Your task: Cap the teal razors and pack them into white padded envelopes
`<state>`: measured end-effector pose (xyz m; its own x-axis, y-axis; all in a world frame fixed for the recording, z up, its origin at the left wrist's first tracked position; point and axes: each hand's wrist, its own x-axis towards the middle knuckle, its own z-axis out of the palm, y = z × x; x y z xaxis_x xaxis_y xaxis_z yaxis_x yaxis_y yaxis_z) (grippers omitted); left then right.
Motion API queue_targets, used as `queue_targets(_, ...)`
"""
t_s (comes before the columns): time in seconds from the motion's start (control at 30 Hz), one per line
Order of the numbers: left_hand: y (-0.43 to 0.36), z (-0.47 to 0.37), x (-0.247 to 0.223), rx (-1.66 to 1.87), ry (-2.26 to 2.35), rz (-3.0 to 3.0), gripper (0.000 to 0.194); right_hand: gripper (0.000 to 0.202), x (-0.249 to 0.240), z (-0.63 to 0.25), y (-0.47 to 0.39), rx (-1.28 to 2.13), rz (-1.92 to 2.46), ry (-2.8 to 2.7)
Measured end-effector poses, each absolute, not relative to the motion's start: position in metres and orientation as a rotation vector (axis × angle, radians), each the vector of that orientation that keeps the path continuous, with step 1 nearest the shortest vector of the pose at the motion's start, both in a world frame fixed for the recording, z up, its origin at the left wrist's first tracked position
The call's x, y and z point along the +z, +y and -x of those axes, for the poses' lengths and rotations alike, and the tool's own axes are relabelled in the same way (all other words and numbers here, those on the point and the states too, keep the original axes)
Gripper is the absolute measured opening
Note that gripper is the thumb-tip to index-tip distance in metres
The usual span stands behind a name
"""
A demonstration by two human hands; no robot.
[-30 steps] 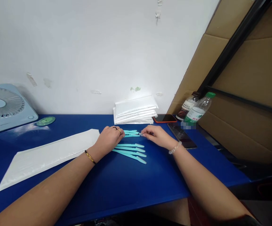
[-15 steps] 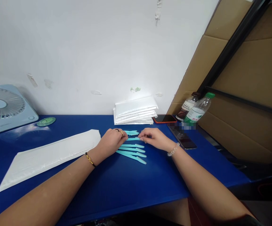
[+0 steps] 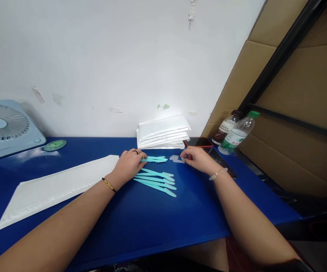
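Several turquoise eyebrow razors lie on the blue table in two groups. My left hand (image 3: 130, 162) has its fingers closed on the handle end of a razor in the upper group (image 3: 155, 159); the grip is partly hidden. Below it, the lower razors (image 3: 158, 181) fan out with their blade ends to the right and their handle ends running toward my left wrist. A few clear plastic blade caps (image 3: 175, 159) lie right of the upper group. At their right edge, my right hand (image 3: 197, 158) pinches a clear cap (image 3: 182, 159) with thumb and fingertips.
A long white padded mailer (image 3: 58, 190) lies left of my left hand. Similar mailers are stacked (image 3: 163, 132) against the wall. At the right are an orange-edged phone (image 3: 199, 142), a dark phone (image 3: 229, 170) and two bottles (image 3: 235, 136). A fan (image 3: 13, 128) and green disc (image 3: 55, 145) stand left.
My hands have moved apart: the left slightly up and left, the right to the right, uncovering the clear caps. The razor that lay between them no longer shows there.
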<state>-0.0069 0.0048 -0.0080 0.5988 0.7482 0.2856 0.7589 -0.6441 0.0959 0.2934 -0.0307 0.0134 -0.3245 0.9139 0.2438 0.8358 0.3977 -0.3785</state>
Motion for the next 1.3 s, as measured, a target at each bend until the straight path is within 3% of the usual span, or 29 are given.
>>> queue_targets(0.33,0.001,0.003,-0.003,-0.445,-1.304,2.736,0.031,0.005,0.0,-0.271,-0.029,0.062,1.522,-2.402)
queue_targets(0.53,0.0,0.003,0.001,-0.523,-1.341,2.76,0.029,0.007,-0.001,-0.265,-0.032,0.266,1.352,-2.298)
queue_targets(1.3,-0.016,-0.006,0.005,-0.439,-1.15,2.903,0.03,0.013,0.017,-0.264,-0.043,0.422,1.231,-2.345)
